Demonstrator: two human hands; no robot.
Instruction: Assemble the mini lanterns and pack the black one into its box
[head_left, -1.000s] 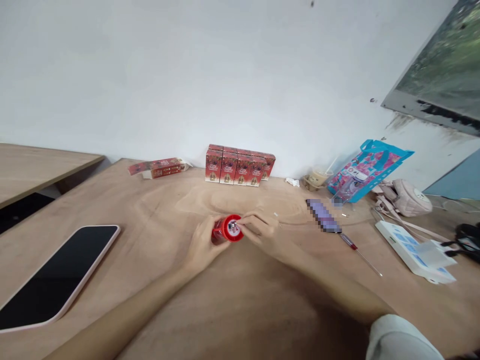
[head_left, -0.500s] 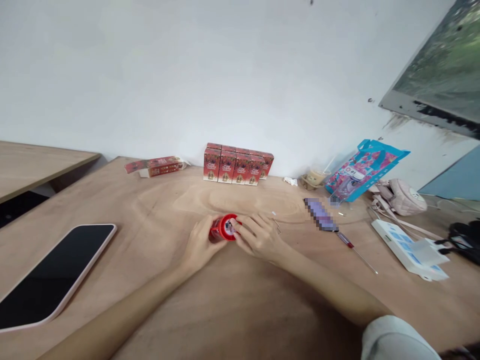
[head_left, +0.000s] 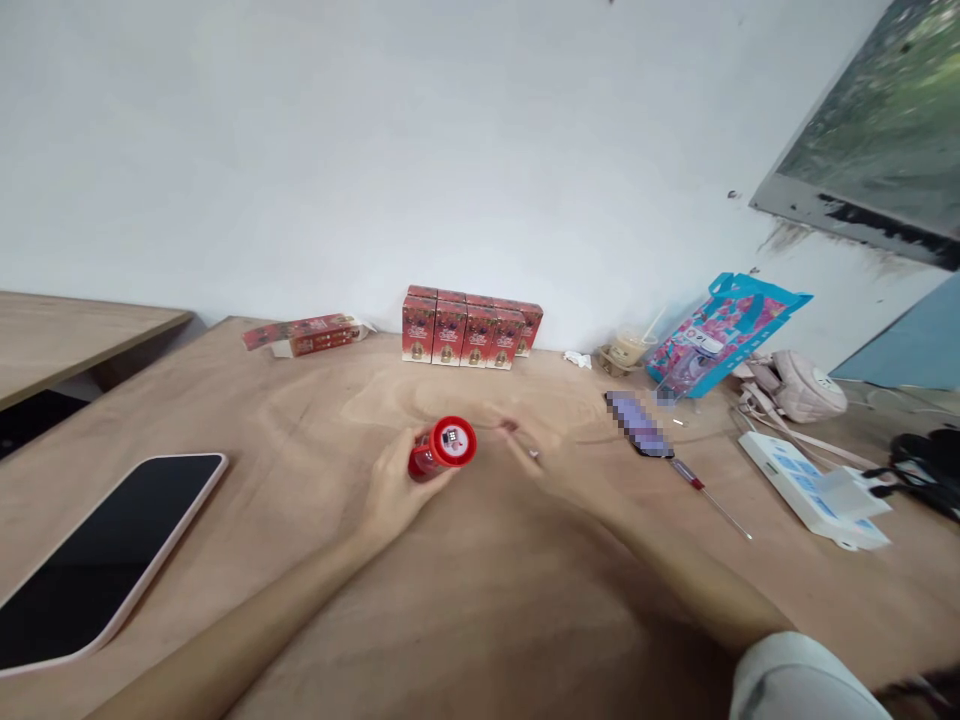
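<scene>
My left hand [head_left: 391, 489] is closed around a small red cylinder [head_left: 424, 460], tilted so that one round end points toward me. Inside its red rim is a pale disc with a small dark-and-white patch. To the right of the cylinder, apart from it, my right hand [head_left: 551, 455] is smeared by motion over the table. Its fingers are too blurred to show whether anything is between them.
Several red boxes [head_left: 465, 335] stand by the wall, with opened red packaging [head_left: 307, 335] to their left. A large phone [head_left: 112, 550] lies at left. At right are a screwdriver [head_left: 701, 488], a power strip [head_left: 810, 490], a drink cup [head_left: 628, 350] and a blue bag [head_left: 724, 335].
My right hand has come off the end of the red cylinder and moved right, uncovering the pale disc. My left hand keeps its hold on the cylinder.
</scene>
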